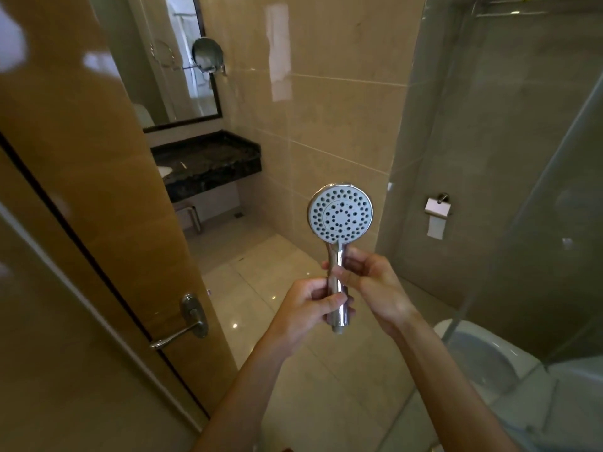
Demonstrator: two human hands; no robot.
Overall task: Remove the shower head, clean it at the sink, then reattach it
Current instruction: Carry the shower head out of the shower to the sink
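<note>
Both hands hold the shower head (pixel 340 214) out in front of the person. Left hand (pixel 311 305) wraps its fingers and thumb around the low part of the shiny handle. Right hand (pixel 368 282) pinches the handle a bit higher up, just under the round face. So both hands are closed on it, and neither one is free.

It stands up straight, with its face full of little holes turned toward the person. No hose hangs from the bottom end, so I think it is already off the wall. It is up in the air, not yet at the sink.

Past the hands is the shiny floor (pixel 261 272). A wooden door (pixel 98 223) with a metal handle stands open on the left. Behind it I can see the dark counter (pixel 212 154) with a bit of white sink (pixel 164 171) and a mirror (pixel 169 60) above. On the right are the glass shower wall (pixel 522 158), a toilet (pixel 483 347) and a paper roll (pixel 436 223).

I think the step now is to carry it over to the sink. To do that well, keep a firm hold, since the metal looks smooth and may be slippery. Walk slowly on that floor and mind the door edge. Then hold the holes under the water.
</note>
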